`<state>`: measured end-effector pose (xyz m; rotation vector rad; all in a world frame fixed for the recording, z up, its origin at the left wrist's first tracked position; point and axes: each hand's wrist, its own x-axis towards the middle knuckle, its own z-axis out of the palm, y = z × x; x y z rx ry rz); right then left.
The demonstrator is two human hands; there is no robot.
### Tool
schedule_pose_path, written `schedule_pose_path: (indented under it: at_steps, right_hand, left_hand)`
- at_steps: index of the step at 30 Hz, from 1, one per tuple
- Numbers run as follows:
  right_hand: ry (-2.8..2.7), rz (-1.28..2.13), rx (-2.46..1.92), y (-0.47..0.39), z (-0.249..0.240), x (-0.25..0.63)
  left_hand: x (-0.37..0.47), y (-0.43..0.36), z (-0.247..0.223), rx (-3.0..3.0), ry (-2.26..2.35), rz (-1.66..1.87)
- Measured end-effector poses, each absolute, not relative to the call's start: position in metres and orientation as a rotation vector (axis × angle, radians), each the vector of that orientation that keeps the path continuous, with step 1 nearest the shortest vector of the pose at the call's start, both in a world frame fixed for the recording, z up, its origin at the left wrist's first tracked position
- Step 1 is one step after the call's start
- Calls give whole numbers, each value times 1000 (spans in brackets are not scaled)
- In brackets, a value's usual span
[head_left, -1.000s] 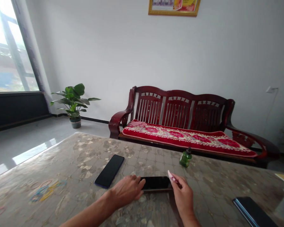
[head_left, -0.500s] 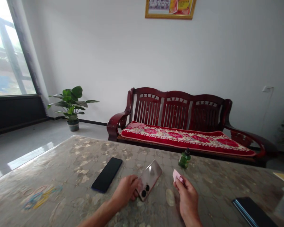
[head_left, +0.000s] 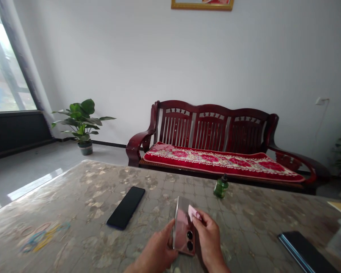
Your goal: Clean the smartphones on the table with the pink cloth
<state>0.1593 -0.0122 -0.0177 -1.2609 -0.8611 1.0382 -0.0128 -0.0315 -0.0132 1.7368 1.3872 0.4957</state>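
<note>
The left hand [head_left: 156, 254] grips a rose-gold phone [head_left: 183, 226] by its long edge, back up, above the table [head_left: 74, 204]; the right hand [head_left: 208, 242] pinches a pink cloth [head_left: 193, 213] at its two o'clock corner; probably stiff, slick, fragile; hold the edges.

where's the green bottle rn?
Head view: the green bottle stands on the table near its far edge, right of centre, beyond both hands, before the bench.

3 phones [head_left: 183, 227] – 1 green bottle [head_left: 221, 186], 2 hands [head_left: 159, 254]
</note>
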Motion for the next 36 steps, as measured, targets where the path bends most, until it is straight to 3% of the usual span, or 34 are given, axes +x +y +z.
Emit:
schedule_pose_path:
  at_steps: [10,24,30,36]
  right_hand:
    - [-832,1055,-1312,-20,-21,156]
    - [-922,983,-1274,-24,-22,159]
    - [-1489,512,-1321,-20,-18,173]
    - [-2094,155,-1398,-25,0,165]
  left_hand:
    - [-4,-29,7,2099,1558,58]
    - [-3,-34,14,2206,1595,43]
    - [-20,-40,7,2371,1355,413]
    - [-24,-39,4,2477,1083,538]
